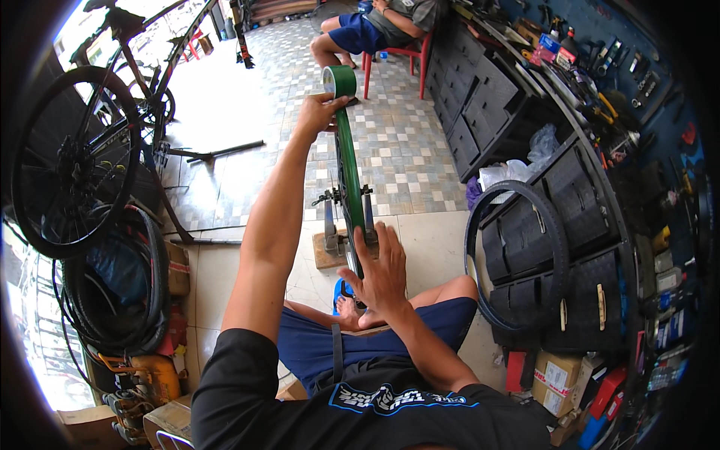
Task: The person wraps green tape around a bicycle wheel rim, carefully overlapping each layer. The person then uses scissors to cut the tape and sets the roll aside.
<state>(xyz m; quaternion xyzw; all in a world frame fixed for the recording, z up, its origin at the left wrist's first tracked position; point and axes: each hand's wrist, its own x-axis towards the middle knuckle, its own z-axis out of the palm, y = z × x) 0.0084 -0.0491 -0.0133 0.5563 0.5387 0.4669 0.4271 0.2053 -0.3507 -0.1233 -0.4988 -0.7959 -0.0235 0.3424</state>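
A bicycle wheel [349,244] stands upright edge-on in front of me, held in a wheel truing stand [329,217] on a wooden base [325,253]. Green tape [350,169] runs along its rim from a roll of green tape [343,80] at the wheel's far top. My left hand [321,114] is closed at that roll, its arm stretched forward. Nearer to me, my right hand [384,271] is open with fingers extended, beside the near part of the rim. The index fingertip appears to touch the tape's edge. Spokes and hub are partly hidden.
A black bicycle tyre [559,259] leans against dark drawers [540,172] at right. A bicycle [97,150] hangs on a stand at left, above stacked tyres [154,285]. Someone in blue shorts [360,33] sits on a red chair [424,64] ahead. Tools [611,56] line the right wall.
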